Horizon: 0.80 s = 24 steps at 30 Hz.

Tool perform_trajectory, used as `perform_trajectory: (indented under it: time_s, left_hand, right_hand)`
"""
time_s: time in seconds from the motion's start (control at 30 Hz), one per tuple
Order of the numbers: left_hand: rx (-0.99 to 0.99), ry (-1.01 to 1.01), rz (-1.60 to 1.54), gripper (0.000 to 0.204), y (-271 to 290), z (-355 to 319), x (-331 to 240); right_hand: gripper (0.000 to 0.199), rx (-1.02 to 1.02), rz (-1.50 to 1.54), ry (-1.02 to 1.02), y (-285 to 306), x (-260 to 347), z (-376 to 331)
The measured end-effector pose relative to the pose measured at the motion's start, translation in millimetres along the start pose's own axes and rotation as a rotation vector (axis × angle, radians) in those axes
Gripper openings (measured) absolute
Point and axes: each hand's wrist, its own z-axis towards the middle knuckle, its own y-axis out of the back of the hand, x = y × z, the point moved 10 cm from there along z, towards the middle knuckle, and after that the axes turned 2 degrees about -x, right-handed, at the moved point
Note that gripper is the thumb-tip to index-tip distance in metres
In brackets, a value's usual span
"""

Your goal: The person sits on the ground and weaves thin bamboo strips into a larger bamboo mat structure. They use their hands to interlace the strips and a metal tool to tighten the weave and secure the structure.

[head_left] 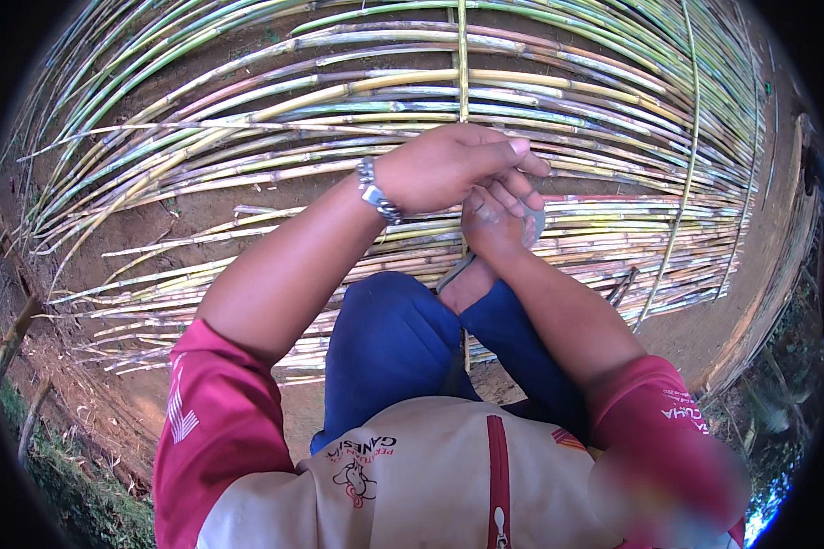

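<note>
My left hand, with a metal bracelet at its wrist, reaches across in front of my knees. Its fingers hang loosely apart with nothing visible in them. Just below, my right hand is bent at the wrist and meets or overlaps the left one's fingertips. The right fingers are mostly hidden, so their grip does not show. Beneath both hands lie long sugarcane stalks, yellow, green and purplish, in rows on the ground. A sandal on my foot shows beside the right forearm.
A long upright-running cane crosses the rows ahead, and a thin pole crosses them at the right. More greenish stalks spread at the far left. Wooden stakes stand at the left edge, beside bare soil.
</note>
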Motion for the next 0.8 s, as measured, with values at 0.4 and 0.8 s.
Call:
perform_trajectory:
  time_s: [0.4,0.8]
  left_hand:
    - [-0.03,-0.323,1.851,0.078,32.3,25.4,74.9]
    - [-0.072,-0.193,1.957,0.085,51.5,40.0,127.2]
  right_hand:
    - [0.027,0.127,0.522,-0.941,-86.4,-95.1,-43.1]
    - [0.037,0.534,0.273,-0.359,79.9,-181.6,-122.6]
